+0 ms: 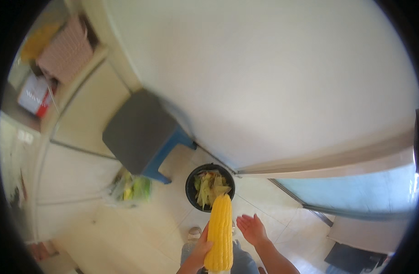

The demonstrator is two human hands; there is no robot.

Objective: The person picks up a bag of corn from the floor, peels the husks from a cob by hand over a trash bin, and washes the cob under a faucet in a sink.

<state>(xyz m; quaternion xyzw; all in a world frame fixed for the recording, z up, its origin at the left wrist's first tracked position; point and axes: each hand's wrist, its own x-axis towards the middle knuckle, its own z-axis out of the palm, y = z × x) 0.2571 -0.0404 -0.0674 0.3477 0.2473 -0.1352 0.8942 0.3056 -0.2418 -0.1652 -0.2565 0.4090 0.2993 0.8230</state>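
Note:
A husked ear of yellow corn point(220, 233) stands nearly upright before me, gripped at its lower left side by my left hand point(201, 251). My right hand point(251, 228) is just to the right of the corn, fingers extended, touching nothing. Beyond the corn's tip, a round black bin point(189, 195) on the floor holds pale green and yellowish corn husks point(209, 186). To the left on the floor lies a clear plastic bag point(129, 193) with green and yellow contents, perhaps corn in husk.
A stool with a dark grey seat point(141, 130) and blue legs stands left of the bin, by white cabinets point(72, 171). A pink woven basket point(67, 51) sits on the counter. A pale wall or panel point(264, 85) rises ahead; a glass door point(349, 191) is at right.

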